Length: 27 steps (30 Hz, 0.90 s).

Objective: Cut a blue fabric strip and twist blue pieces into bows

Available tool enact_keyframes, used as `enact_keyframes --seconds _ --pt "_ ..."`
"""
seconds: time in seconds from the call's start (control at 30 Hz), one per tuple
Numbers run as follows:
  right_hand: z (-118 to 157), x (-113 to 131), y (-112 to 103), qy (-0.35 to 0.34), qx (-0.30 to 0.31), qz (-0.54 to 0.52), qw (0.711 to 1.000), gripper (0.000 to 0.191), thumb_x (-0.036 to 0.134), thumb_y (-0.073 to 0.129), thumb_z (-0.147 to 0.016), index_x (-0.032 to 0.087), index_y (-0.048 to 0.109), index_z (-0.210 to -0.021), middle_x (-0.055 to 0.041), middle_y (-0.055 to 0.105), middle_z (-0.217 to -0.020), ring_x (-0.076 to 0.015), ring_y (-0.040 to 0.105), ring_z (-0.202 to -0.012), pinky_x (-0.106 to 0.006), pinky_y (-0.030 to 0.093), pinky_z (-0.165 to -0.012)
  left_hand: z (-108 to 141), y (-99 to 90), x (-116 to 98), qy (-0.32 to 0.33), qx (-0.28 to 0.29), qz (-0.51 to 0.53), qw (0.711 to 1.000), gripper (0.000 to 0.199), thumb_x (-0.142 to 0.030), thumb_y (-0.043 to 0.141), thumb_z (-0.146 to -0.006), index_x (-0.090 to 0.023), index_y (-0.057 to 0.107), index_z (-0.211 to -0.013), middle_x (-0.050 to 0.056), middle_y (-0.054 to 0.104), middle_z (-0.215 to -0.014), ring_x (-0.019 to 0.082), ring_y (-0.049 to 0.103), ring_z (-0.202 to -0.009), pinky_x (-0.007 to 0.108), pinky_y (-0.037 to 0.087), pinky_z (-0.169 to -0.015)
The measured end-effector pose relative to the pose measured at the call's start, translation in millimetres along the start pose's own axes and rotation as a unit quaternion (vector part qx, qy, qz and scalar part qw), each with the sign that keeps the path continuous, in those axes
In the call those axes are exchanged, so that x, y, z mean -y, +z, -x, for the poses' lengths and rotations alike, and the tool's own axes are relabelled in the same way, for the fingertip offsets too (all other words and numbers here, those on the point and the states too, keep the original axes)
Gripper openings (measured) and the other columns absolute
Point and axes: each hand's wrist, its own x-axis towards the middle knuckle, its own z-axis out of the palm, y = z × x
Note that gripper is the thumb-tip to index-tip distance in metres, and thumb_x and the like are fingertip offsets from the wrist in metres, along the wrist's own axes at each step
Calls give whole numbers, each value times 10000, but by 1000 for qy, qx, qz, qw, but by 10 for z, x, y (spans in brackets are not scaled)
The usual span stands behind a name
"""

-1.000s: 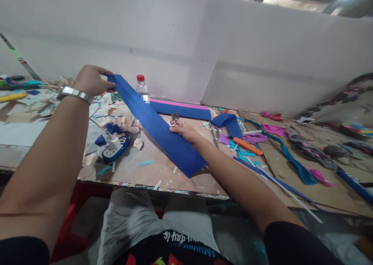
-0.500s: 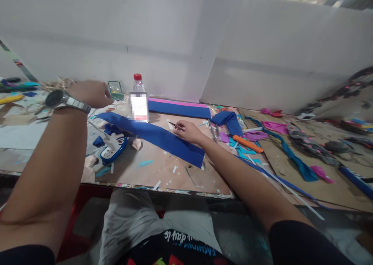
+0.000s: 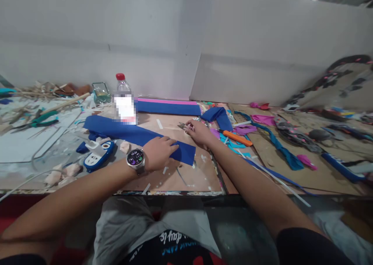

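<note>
At far left, green-handled pliers (image 3: 46, 119) on white paper (image 3: 14, 144). Next, a blue-and-white power socket (image 3: 99, 156) with a white plug in place. Just beyond, a broad blue strip (image 3: 116, 129) laid across the tabletop (image 3: 201, 175), stretching from behind the socket to a straight-cut end right of the left hand. Behind it, an upright red-capped bottle (image 3: 124, 101), label blurred. Rests the left hand (image 3: 159, 153) palm down upon the strip, fingers outstretched, not closed round anything; wears a watch (image 3: 135, 158) on that wrist. Farther back, a pink-edged blue strip (image 3: 169, 107). Grips a small metal tool (image 3: 183, 125) in the right hand (image 3: 199, 133), fingers closed round its pinkish handles, tip pointing left. Beyond, a folded blue piece (image 3: 220, 118), then an orange tool (image 3: 237, 138) and, farthest right, a teal strip (image 3: 276, 138) on brown board (image 3: 259, 152).
</note>
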Motion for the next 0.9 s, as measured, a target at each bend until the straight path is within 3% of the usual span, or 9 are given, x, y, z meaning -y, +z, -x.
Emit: enact_keyframes --seconds 0.1,0.27,0.37,0.47,0.53,0.7,0.9 --pt "14 -51 39 -37 -14 3 999 251 253 602 -976 151 669 -1195 -145 709 -1191 -253 641 -1072 -360 468 -949 -24 189 60 -16 33 -9 999 510 -482 585 -984 -245 609 -1436 89 564 -1545 319 560 -1351 432 496 -1014" --pt "31 -65 2 -73 -37 12 997 232 265 604 -984 142 699 -1157 -171 658 -1243 -273 593 -1154 -397 427 -1046 15 284 25 -55 27 -3 998 647 -633 433 -1018 -249 520 -1532 94 524 -1584 343 508 -1405 474 494 -1008" --pt "75 6 -85 -93 -66 41 993 219 303 627 -974 140 723 -1085 -176 687 -1150 -300 586 -1112 -415 422 -997 25 316 -36 -83 15 -12 996 678 -673 424 -1000 -246 536 -1514 115 526 -1578 353 522 -1380 475 508 -960" --pt "148 117 -148 -114 47 18 992 183 362 719 -906 181 745 -912 -100 712 -887 -243 620 -843 -349 432 -784 19 346 -31 -105 10 -16 994 646 -654 440 -998 -255 550 -1493 122 539 -1564 355 554 -1331 457 516 -913" --pt "197 188 -142 -128 111 -26 985 223 409 812 -823 198 749 -861 -71 717 -826 -219 604 -759 -324 405 -707 11 356 7 -117 6 -13 993 641 -650 430 -1000 -246 553 -1483 128 550 -1550 358 567 -1306 461 513 -909" --pt "250 275 -22 -148 121 -80 978 125 320 835 -797 224 770 -843 -64 736 -839 -225 614 -780 -335 410 -741 -8 326 169 -125 -15 -9 992 611 -623 407 -1016 -235 547 -1466 121 582 -1510 356 575 -1293 497 464 -998" --pt "253 308 41 -195 137 -101 966 68 218 696 -883 213 734 -826 -68 714 -871 -229 622 -823 -352 427 -795 -30 284 420 -205 -28 -56 977 479 -362 367 -1050 -212 536 -1472 154 697 -1305 345 635 -1211 494 425 -1009"
